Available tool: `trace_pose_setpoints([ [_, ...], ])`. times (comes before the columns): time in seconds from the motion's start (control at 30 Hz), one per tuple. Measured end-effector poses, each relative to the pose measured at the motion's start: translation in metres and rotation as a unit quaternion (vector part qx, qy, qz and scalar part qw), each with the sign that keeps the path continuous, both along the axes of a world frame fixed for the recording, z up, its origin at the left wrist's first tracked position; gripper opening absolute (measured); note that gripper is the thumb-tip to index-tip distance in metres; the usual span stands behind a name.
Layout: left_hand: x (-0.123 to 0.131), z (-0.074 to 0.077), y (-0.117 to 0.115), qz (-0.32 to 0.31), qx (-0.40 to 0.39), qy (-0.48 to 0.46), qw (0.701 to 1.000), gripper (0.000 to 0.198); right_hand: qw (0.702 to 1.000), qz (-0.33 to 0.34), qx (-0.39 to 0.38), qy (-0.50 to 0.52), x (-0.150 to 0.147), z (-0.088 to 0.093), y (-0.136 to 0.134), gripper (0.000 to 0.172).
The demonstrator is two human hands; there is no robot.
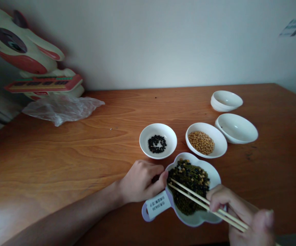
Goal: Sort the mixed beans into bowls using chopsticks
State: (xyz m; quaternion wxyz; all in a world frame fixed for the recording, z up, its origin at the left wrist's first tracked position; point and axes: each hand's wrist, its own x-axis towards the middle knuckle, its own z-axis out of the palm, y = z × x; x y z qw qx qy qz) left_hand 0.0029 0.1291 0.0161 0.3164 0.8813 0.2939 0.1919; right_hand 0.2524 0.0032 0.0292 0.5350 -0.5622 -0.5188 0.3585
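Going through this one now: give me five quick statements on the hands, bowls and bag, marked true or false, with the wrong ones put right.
1. The right hand holds a pair of chopsticks. True.
2. The left hand is inside the bowl of black beans. False: the left hand is at the left rim of the flower-shaped dish.
3. The bowl of tan beans stands to the right of the bowl of black beans. True.
4. The flower-shaped dish contains one colour only. False: it contains mixed beans, green, black and pale.
5. The plastic bag lies in front of the toy. True.
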Motion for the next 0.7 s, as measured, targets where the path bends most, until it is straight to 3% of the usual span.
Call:
trace_pose_setpoints([
  [0.37,0.001,0.000,0.001,-0.003,0.008,-0.001,1.000,0.041,1.000,0.006,0.018,-0.023,-0.001,0.004,0.000,0.085],
  [0.7,0.000,-0.001,0.001,-0.002,-0.003,0.001,1.000,0.040,0.998,0.031,-0.019,-0.058,-0.001,0.019,0.004,0.083],
])
